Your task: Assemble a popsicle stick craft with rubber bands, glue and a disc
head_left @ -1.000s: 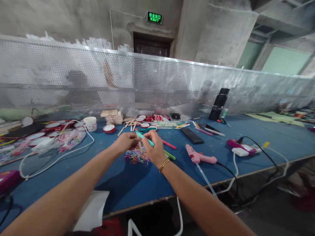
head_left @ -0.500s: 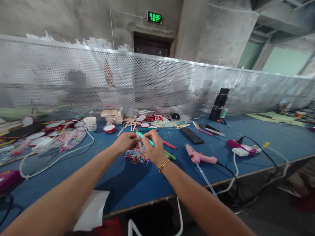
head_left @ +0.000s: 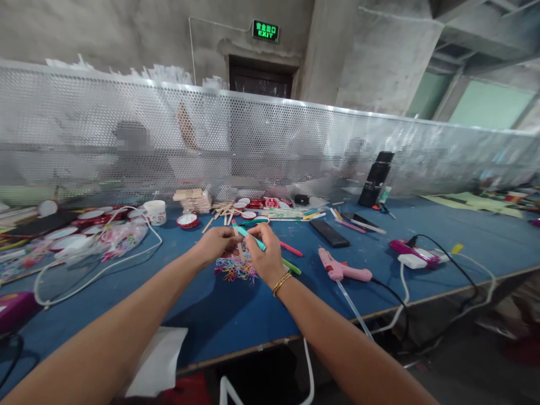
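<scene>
A turquoise marker (head_left: 250,235) is held aslant in the right hand (head_left: 266,253), above the middle of the blue desk (head_left: 215,329), its far left end against a thin wooden stick (head_left: 241,251). The left hand (head_left: 217,247) pinches that stick, which has a reddish upper end. So both hands are closed, each gripping its own thing. Below them on the desk lies a tangle of coloured threads (head_left: 236,272). Just right of the right hand are a red marker (head_left: 291,248) and, nearer, a green marker (head_left: 291,266). Farther right lies a pink glue gun (head_left: 343,271), with a black phone (head_left: 329,232) on its far side. Beyond the hands are loose wooden sticks (head_left: 223,211); to their left stand a stack of wooden pieces (head_left: 194,201) and a paper cup (head_left: 155,214). A black bottle (head_left: 373,183) stands far right, near a perforated metal screen (head_left: 274,140).
</scene>
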`<action>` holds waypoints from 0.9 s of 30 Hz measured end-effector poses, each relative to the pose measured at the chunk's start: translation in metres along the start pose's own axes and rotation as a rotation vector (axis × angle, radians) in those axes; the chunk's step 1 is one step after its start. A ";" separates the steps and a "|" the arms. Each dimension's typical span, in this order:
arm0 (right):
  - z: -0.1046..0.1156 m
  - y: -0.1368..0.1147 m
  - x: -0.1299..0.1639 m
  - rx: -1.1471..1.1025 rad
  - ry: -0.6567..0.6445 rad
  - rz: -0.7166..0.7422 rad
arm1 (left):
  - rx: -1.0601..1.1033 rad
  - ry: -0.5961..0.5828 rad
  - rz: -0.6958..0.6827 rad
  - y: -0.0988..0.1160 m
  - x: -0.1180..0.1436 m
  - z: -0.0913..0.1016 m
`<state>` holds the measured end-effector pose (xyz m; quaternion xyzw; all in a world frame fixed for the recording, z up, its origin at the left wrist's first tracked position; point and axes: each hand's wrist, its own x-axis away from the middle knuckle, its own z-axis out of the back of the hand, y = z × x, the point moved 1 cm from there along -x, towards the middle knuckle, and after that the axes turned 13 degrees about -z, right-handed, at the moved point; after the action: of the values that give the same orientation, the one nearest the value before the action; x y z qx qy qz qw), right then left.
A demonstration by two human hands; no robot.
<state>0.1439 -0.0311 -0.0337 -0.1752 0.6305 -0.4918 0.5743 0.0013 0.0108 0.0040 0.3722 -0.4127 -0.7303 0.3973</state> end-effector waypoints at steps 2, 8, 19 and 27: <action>0.000 0.000 0.000 0.000 -0.012 0.005 | 0.004 -0.002 0.003 0.001 0.001 0.000; 0.001 -0.001 -0.001 -0.010 0.016 -0.012 | -0.005 0.001 0.001 0.002 0.001 0.000; 0.001 -0.001 -0.001 -0.036 0.011 -0.024 | -0.004 -0.013 -0.008 -0.002 0.000 0.000; 0.000 -0.001 -0.001 -0.025 0.005 -0.029 | 0.021 -0.003 -0.005 -0.001 0.000 0.000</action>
<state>0.1434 -0.0309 -0.0321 -0.1904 0.6356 -0.4925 0.5632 0.0013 0.0111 0.0027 0.3761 -0.4198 -0.7277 0.3908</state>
